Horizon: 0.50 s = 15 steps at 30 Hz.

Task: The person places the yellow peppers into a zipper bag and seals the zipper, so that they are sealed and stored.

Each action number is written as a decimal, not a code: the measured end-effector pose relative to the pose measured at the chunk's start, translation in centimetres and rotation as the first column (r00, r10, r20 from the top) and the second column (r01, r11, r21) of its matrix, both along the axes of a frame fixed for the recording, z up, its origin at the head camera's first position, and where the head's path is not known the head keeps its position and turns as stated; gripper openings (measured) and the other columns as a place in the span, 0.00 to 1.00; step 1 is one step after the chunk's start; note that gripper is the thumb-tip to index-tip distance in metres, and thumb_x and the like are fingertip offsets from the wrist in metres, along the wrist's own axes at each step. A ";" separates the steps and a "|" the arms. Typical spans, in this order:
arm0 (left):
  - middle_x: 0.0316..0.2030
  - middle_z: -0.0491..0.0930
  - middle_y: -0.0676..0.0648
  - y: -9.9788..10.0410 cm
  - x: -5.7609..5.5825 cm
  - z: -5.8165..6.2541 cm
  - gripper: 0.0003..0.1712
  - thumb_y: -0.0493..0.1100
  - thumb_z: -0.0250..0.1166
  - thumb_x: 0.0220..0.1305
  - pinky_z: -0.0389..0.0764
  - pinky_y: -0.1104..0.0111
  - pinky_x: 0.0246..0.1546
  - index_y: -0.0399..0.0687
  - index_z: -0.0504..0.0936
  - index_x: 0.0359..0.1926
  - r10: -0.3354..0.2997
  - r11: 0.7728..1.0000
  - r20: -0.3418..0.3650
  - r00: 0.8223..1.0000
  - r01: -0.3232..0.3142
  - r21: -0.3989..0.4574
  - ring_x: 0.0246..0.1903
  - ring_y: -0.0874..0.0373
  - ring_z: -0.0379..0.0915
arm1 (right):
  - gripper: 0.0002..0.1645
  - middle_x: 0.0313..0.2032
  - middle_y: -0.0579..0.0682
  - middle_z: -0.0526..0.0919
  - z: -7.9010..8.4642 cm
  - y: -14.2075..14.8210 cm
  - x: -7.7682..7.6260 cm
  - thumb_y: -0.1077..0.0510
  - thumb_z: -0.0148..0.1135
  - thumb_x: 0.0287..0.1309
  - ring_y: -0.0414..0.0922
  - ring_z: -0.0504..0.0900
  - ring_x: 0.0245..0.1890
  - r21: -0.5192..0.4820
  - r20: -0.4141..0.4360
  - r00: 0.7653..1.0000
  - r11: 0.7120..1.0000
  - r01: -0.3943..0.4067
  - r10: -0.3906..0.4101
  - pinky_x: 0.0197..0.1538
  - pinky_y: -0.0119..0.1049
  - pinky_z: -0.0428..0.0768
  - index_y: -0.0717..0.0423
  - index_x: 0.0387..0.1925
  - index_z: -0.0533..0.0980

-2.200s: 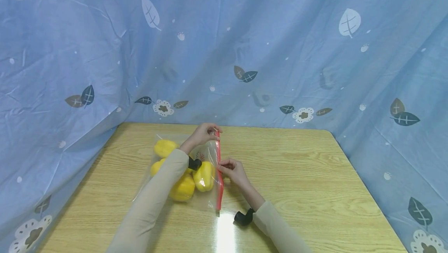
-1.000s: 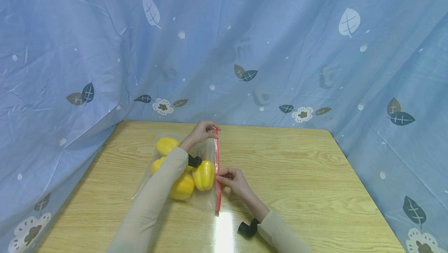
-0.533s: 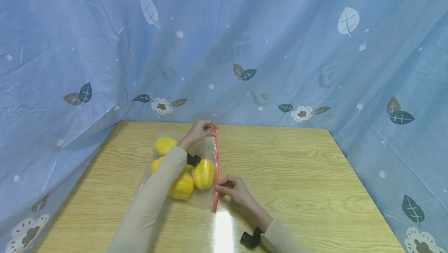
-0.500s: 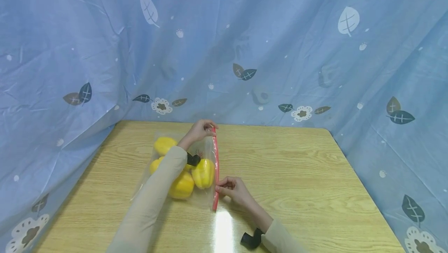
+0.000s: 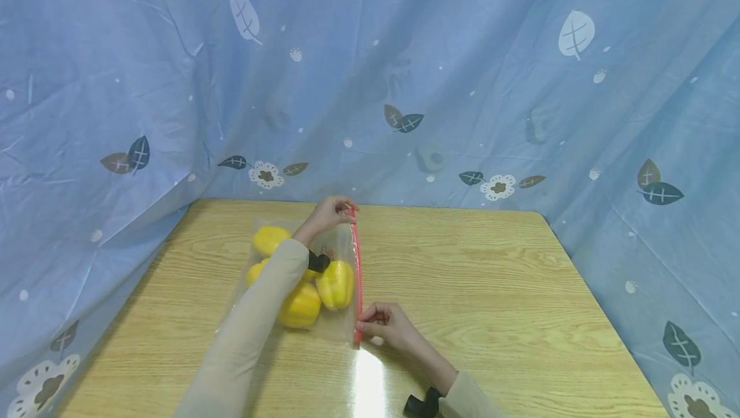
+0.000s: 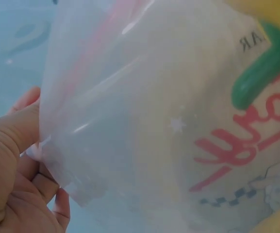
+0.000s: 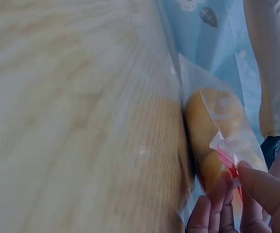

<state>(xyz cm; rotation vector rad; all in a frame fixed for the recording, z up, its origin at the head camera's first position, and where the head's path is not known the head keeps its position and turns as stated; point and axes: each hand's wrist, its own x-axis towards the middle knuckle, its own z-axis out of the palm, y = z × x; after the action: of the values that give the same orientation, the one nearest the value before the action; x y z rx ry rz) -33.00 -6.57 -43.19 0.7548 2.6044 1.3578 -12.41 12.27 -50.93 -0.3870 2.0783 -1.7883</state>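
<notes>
A clear zip-top bag [image 5: 334, 333] lies on the table with several yellow bell peppers [image 5: 335, 285] inside. Its red zip strip [image 5: 357, 257] runs along the right side. My left hand [image 5: 327, 216] pinches the far end of that strip, the forearm crossing over the bag and hiding part of the peppers. Near the strip's other end, my right hand [image 5: 394, 328] grips the strip between thumb and fingers; the right wrist view shows the thumb [image 7: 261, 182] pressing on the red zip. Through the plastic in the left wrist view, a green stem [image 6: 263, 70] and red printed lettering [image 6: 227, 150] show.
The wood-grain table [image 5: 491, 289] extends to the right of the bag. A blue patterned curtain [image 5: 370, 84] hangs behind it and at both sides. Black wrist mounts [image 5: 424, 403] sit at the sleeve cuffs, and light glares on the table's near part.
My right hand has slid along the red strip toward the near end, and the strip there has straightened. My left hand stays at the far end, shifting only slightly left.
</notes>
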 end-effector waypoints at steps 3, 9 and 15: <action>0.38 0.80 0.43 0.2 0.0 0.2 0.14 0.37 0.68 0.54 0.76 0.70 0.34 0.41 0.81 0.43 -0.006 1.000 0.010 1.000 0.006 -0.017 0.36 0.55 0.74 | 0.14 0.32 0.61 0.83 0.1 0.1 0.2 0.61 0.63 0.55 0.38 0.80 0.27 -0.018 -0.003 1.000 1.000 -0.022 0.022 0.34 0.29 0.81 0.71 0.37 0.76; 0.33 0.79 0.45 0.4 0.0 0.4 0.12 0.36 0.68 0.54 0.75 0.70 0.32 0.42 0.82 0.41 -0.006 1.000 -0.001 1.000 0.006 -0.028 0.35 0.55 0.73 | 0.14 0.33 0.67 0.82 0.4 0.4 0.5 0.63 0.62 0.56 0.40 0.82 0.28 -0.040 -0.029 0.998 0.997 -0.062 0.061 0.34 0.35 0.83 0.73 0.37 0.75; 0.35 0.79 0.44 0.4 0.0 0.4 0.12 0.37 0.68 0.55 0.74 0.71 0.32 0.42 0.82 0.42 0.000 0.999 0.005 1.000 0.000 -0.043 0.36 0.54 0.73 | 0.12 0.34 0.67 0.82 0.4 0.6 0.7 0.63 0.61 0.57 0.51 0.84 0.33 -0.038 -0.012 0.998 0.997 -0.061 0.060 0.38 0.41 0.83 0.72 0.37 0.75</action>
<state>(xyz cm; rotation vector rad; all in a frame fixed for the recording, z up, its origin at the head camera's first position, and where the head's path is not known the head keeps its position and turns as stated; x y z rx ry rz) -32.95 -6.19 -42.77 0.7442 2.6205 1.2970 -11.69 12.87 -50.55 -0.4666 2.0201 -1.7972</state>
